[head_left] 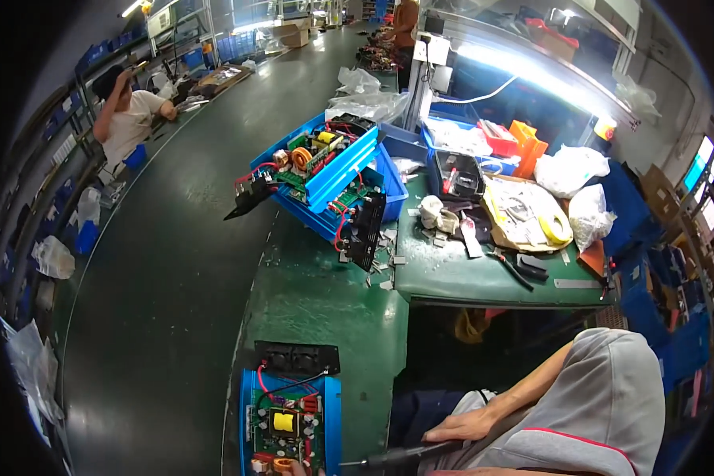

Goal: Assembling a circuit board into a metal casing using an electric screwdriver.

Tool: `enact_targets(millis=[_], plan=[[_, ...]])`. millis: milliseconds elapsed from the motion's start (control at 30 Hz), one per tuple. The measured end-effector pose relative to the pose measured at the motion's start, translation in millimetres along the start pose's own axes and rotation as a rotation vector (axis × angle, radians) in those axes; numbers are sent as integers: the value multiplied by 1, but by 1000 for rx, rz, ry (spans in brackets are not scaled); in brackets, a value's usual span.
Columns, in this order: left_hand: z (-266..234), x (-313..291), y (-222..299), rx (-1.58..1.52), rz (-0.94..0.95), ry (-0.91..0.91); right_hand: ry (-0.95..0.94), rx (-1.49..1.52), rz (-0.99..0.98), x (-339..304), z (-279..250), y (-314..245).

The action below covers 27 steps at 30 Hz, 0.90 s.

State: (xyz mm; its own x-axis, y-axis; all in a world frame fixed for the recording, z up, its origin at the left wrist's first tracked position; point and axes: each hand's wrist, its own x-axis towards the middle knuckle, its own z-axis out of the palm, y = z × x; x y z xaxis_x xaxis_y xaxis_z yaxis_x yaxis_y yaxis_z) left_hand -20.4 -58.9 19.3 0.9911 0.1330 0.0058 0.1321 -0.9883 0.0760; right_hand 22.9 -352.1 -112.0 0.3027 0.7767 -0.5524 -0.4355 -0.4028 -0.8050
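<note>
A blue-cased circuit unit (335, 412) with a green board, a yellow transformer and copper coils lies at the lower edge. Its black fan panel (297, 358) sits at the far end, joined by red and black wires. Only the fingertips of my left hand (297, 469) show, beside the coils; the rest is cut off. My right hand (462, 426) comes in from the right, its fingers bent over the dark handle of a screwdriver (397, 458). The screwdriver's thin shaft points left to the casing's side. Part of its grip is hidden.
More blue units (325, 178) with black end panels are stacked ahead. On the right bench are blue bins (393, 186), a black tray (455, 174), a tape roll (557, 228), pliers (509, 268) and a steel ruler (577, 283). A co-worker (131, 119) sits at far left.
</note>
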Motion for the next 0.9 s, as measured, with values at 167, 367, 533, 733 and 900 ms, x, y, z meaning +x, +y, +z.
enact_targets(millis=[167,367,533,733,900], plan=[[28,-21,-27,-103,54,314,31,-186,-130,-15,-9,4],[16,-59,-56,-145,-205,623,93,-238,-52,-10,-25,12],[4,-101,-89,-17,-536,589,207,-220,2,-17,-27,-16],[7,-131,-102,-42,-710,622,140,-84,9,-7,-29,-16],[21,-131,-112,-166,-741,448,153,-91,-26,-7,-27,-15]])
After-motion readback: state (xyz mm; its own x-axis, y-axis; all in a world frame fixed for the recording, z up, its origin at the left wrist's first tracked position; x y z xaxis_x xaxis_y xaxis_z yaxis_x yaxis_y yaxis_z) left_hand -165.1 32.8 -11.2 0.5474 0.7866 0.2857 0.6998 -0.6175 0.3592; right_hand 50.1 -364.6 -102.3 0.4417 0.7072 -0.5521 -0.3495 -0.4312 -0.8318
